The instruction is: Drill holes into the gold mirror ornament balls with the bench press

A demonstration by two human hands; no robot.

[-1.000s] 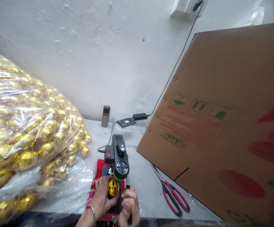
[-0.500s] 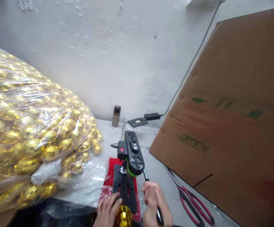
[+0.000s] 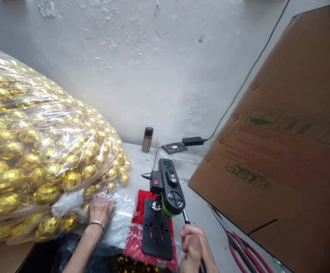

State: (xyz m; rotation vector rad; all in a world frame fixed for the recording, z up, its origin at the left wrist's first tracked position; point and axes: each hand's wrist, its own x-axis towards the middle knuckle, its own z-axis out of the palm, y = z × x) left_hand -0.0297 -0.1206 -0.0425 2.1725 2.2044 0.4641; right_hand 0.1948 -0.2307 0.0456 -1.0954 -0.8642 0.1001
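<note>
My left hand point(image 3: 99, 210), with a bangle at the wrist, reaches into the mouth of a clear plastic bag point(image 3: 67, 203) full of shiny gold faceted balls point(image 3: 47, 193). Its fingertips are hidden among plastic and balls, so their grip cannot be made out. My right hand point(image 3: 195, 246) is closed around the black grip of a lever point(image 3: 186, 217). That lever joins a small black and green bench machine point(image 3: 172, 185) with a red switch. Below the machine head, its slotted black base plate point(image 3: 157, 239) lies bare on a red cloth point(image 3: 139, 212) partly covered in plastic.
A large cardboard box point(image 3: 278, 151) leans at the right, with red-handled scissors point(image 3: 246, 252) beside it. Against the wall stand a small dark-capped bottle point(image 3: 147, 139) and a black power adapter point(image 3: 192, 141) with its cable. More gold pieces point(image 3: 136, 264) show below the cloth.
My left hand has left the gold ball at the base plate and moved left into the bag. That ball is out of sight. My right hand still grips the lever. The view has shifted slightly left.
</note>
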